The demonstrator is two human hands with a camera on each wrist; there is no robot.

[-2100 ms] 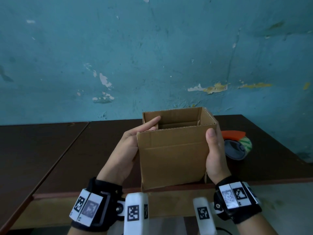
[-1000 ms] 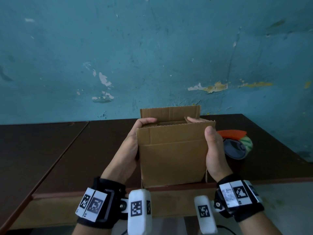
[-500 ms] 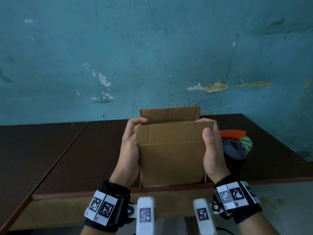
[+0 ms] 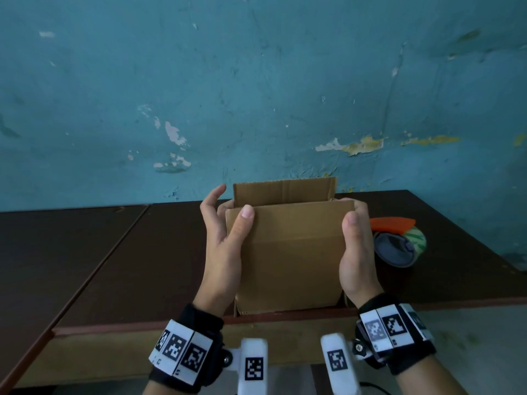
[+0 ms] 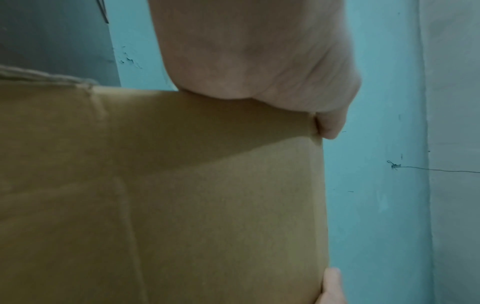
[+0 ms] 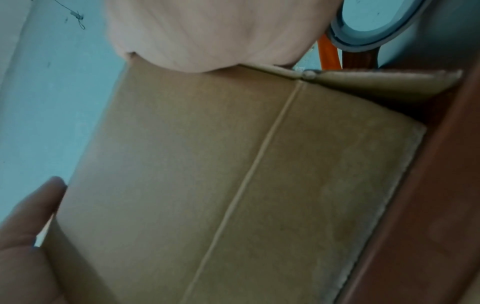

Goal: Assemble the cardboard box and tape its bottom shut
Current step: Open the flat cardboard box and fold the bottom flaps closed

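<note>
The brown cardboard box (image 4: 291, 260) (image 5: 182, 205) (image 6: 233, 164) stands at the table's near edge, between my hands. Its near and far long flaps stand upright; the far flap (image 4: 285, 189) rises above the near one. My left hand (image 4: 216, 220) (image 5: 259, 61) is at the box's left side, its thumb (image 4: 246, 215) pressing the near flap and its fingers raised, loosely curved, off the cardboard. My right hand (image 4: 355, 212) (image 6: 207, 30) grips the top right corner, fingers curled over the edge and thumb on the front face. The inside of the box is hidden.
An orange-handled tape dispenser (image 4: 399, 240) (image 6: 376, 24) with a roll lies on the dark wooden table (image 4: 142, 266) just right of the box. A peeling teal wall stands behind. The table's front edge (image 6: 428, 205) runs right under the box.
The short side flaps were folded in. My left fingers have come off the top left corner and lifted, and the left thumb has moved onto the near flap. The right hand has stayed.
</note>
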